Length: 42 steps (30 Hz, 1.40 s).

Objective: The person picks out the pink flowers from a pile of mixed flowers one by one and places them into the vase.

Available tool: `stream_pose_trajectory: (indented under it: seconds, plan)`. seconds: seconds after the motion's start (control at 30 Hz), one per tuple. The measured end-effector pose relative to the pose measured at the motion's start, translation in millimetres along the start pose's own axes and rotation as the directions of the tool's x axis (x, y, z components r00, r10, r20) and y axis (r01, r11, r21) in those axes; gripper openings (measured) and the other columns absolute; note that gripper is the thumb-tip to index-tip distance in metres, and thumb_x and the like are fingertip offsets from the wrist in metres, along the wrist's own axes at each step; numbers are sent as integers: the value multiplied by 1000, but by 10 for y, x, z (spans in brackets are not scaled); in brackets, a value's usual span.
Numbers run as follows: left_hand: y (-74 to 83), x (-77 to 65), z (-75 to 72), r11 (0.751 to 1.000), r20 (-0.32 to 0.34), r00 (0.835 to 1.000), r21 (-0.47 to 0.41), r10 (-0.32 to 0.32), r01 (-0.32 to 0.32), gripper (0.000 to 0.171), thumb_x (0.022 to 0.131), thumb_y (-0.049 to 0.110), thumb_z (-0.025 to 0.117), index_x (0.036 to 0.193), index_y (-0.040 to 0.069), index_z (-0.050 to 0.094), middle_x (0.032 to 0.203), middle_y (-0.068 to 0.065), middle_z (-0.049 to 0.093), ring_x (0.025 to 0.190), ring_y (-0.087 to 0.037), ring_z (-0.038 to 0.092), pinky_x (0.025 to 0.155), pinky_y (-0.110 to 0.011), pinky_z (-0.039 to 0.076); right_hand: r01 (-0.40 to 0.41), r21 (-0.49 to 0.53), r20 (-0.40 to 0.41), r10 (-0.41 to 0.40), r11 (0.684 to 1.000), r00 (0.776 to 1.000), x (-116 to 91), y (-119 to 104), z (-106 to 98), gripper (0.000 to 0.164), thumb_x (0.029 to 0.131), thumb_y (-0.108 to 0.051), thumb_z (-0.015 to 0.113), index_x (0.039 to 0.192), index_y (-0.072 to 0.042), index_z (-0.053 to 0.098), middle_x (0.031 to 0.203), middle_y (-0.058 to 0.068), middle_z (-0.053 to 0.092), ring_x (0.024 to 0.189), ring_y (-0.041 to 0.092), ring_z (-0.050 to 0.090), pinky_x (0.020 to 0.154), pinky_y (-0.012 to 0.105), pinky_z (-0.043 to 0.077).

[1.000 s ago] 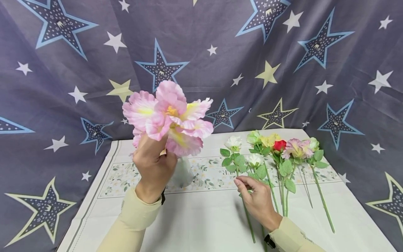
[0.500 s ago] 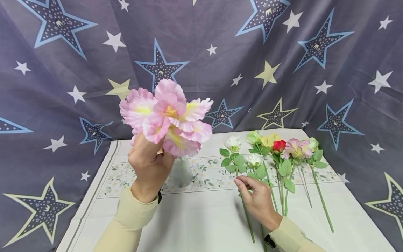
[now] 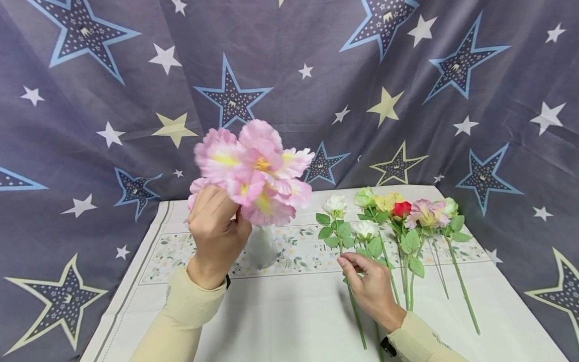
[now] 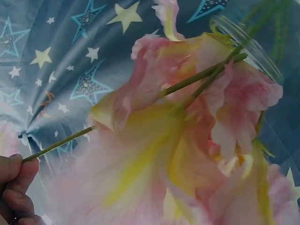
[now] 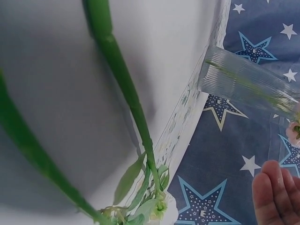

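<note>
My left hand (image 3: 219,234) pinches a thin green stem (image 4: 58,144) of a pink artificial flower; thumb and fingers close on it in the left wrist view. Large ruffled pink blooms (image 3: 260,171) with yellow throats rise before that hand, over a clear ribbed glass vase (image 3: 261,247). Stems pass through the vase rim (image 4: 253,51). My right hand (image 3: 368,286) hovers with relaxed fingers above a white rose (image 3: 335,206) and its leafy stem. In the right wrist view its fingers (image 5: 276,197) lie apart from the stem (image 5: 124,77).
On the right of the table lie a second white rose (image 3: 365,230), a red rose (image 3: 401,208), a yellow flower (image 3: 388,201), a pink-purple flower (image 3: 427,213) and pale green ones (image 3: 364,197). A floral band (image 3: 298,259) crosses the white tablecloth (image 3: 280,317). A star-patterned curtain (image 3: 289,30) hangs behind.
After a slight drift left, the pink blooms at my left hand have swung right. The left hand has turned a little. My right hand stays where it was.
</note>
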<state>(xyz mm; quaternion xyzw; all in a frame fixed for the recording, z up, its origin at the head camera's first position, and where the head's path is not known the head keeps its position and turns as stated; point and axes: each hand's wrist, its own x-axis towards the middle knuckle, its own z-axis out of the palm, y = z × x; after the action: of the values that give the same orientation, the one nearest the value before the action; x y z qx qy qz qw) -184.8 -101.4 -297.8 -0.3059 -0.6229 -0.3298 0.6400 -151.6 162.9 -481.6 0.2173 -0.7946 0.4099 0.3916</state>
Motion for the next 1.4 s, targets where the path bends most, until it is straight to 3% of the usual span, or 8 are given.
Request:
stream_pose_trajectory:
  seconds: [0.13,0.3,0.4,0.7,1.0,1.4]
  plan:
    - [-29,-49,24,1000,31,999,-13,-11,11,23,77,-8,49,59,5,48,58,-6,39,54,-27,37,56,-39,27,-3,1,0,3,1000,1000,-4,-2,-1,16,82,4,81,97,-2,77,78,0,75,61,7,66,58,17,54]
    - [-102,-164,42,999,74,996,-5,-52,53,23,77,-9,49,74,1,69,65,-9,54,56,-27,39,56,-39,32,-32,1,19,32,999,999,-18,3,-9,12,84,2,81,96,-1,77,78,0,75,62,7,67,59,17,55]
    - [-135,-248,53,997,112,991,21,-76,74,22,81,-8,54,80,1,74,70,-9,60,57,-27,43,55,-39,33,-49,-2,31,49,999,998,-27,8,-15,11,85,1,80,96,-1,77,78,0,75,62,7,67,60,17,55]
    - [-167,-419,123,988,162,981,130,-106,86,15,84,0,63,75,2,75,66,-5,63,54,-25,45,52,-41,36,-13,1,2,13,1000,1000,-22,-4,-14,19,83,5,80,99,-5,78,79,1,75,62,8,67,58,17,55]
    - [-213,-553,143,966,200,968,237,-154,105,15,75,-1,69,81,7,80,72,-4,71,57,-27,57,53,-40,33,-39,3,28,38,999,999,-35,22,-19,13,84,3,80,96,0,77,79,1,75,62,7,67,60,16,55]
    - [-312,-716,174,923,226,957,376,-180,84,14,80,8,70,67,14,72,60,-2,60,50,-27,52,51,-42,32,-8,-16,2,8,1000,1000,-28,34,-9,17,83,3,81,97,-5,78,77,-1,75,61,7,67,58,18,55]
